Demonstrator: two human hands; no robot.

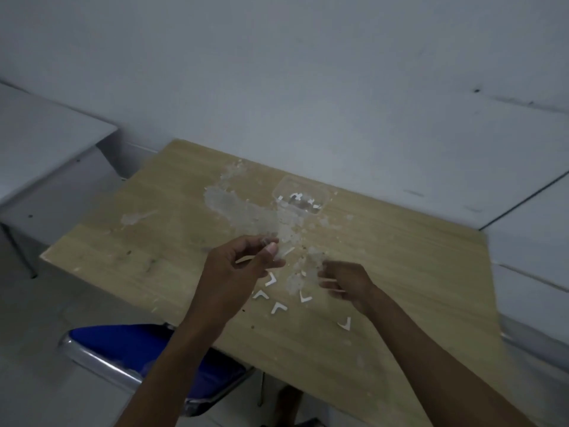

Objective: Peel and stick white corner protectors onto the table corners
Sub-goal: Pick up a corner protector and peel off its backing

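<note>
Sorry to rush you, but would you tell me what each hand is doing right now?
Left hand: fingers curled, pinching something small and clear; what it is cannot be told.
Right hand: fingers curled, pinching something thin and pale, too blurred to name.

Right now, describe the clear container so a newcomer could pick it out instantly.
Start at the wooden table and follow its far edge, by the wall. The clear plastic container sits there, beyond the worn grey patch. Unlike the white corner pieces lying loose near the hands, it is transparent, with white pieces inside.
</note>
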